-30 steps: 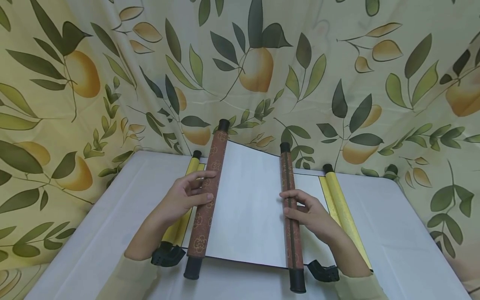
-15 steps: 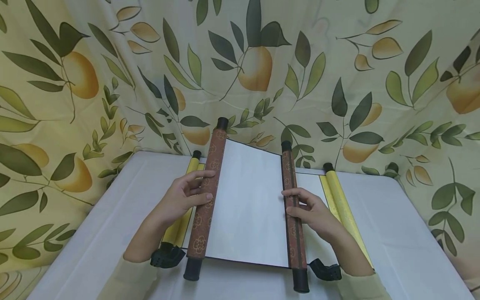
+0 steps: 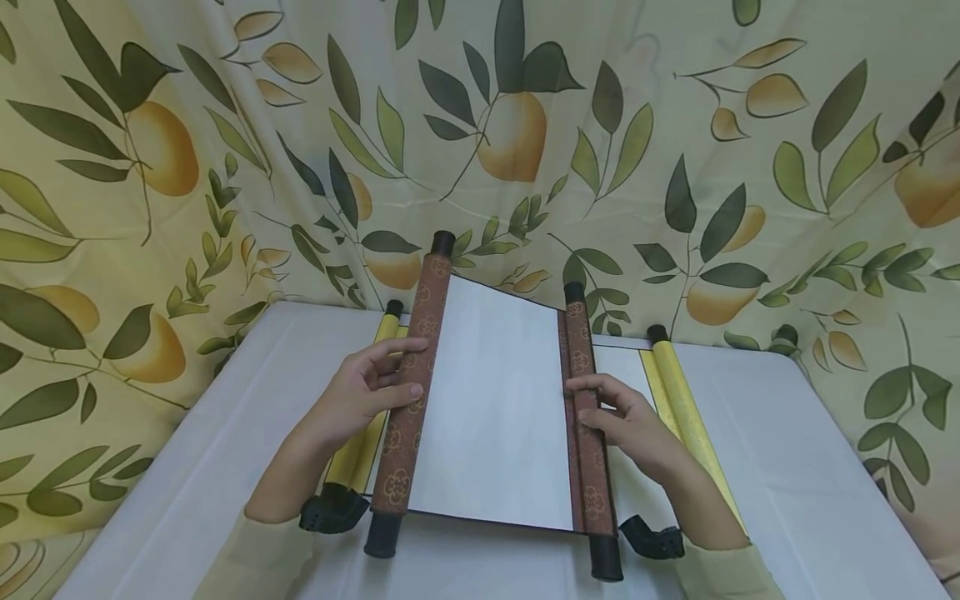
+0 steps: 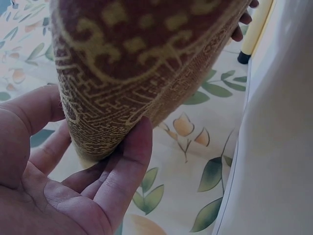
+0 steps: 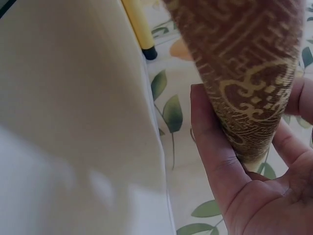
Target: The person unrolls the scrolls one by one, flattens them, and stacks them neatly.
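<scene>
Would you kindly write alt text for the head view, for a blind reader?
The left hand and right hand hold a red scroll open, its visible face white. Behind it, a yellow scroll lies on a white table backed by fruit-patterned cloth.

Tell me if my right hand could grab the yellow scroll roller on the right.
Probably not yet: your right hand holds the brown scroll's right roller. Once released, likely yes; the yellow roller lies close by, its upper part uncovered.
</scene>
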Motion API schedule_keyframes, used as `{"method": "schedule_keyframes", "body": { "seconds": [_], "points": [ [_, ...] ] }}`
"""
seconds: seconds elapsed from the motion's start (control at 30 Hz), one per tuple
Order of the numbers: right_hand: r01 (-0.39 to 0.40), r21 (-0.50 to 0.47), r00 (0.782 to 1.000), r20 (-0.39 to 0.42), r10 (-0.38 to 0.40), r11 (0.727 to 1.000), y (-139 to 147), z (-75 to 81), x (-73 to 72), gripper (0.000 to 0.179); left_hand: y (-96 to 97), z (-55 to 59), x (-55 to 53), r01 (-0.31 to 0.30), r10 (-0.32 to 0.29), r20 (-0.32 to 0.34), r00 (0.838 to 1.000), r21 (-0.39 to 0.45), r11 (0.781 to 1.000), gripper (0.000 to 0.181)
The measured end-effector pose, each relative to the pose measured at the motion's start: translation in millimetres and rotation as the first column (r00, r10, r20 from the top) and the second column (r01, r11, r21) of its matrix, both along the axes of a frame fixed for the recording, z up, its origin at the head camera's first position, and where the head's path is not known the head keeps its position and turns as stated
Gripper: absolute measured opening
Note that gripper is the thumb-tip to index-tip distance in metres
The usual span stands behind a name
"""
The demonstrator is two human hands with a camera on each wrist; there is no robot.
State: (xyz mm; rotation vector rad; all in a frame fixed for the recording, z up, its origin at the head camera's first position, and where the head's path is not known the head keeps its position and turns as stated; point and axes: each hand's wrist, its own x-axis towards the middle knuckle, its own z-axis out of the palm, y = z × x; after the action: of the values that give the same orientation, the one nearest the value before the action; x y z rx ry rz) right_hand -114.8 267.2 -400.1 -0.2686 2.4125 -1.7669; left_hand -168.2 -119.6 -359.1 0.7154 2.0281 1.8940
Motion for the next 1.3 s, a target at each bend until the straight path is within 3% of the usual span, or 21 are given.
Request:
{"method": "schedule_keyframes", "body": {
  "seconds": [0.67,1.3],
  "points": [
    [0.039,0.008,0.998,0.04,-0.039,0.999,1.6,2.9,-0.5,0.045,-4.2,5.2,1.0,-0.023,0.023,-0.011,1.0,0.002,1.0,0.053],
    [0.035,0.014,0.999,0.012,-0.035,0.999,4.0,7.3,1.0,0.046,-6.3,6.6,-0.2,-0.022,0.022,-0.033,0.999,0.009,1.0,0.054]
  ]
}}
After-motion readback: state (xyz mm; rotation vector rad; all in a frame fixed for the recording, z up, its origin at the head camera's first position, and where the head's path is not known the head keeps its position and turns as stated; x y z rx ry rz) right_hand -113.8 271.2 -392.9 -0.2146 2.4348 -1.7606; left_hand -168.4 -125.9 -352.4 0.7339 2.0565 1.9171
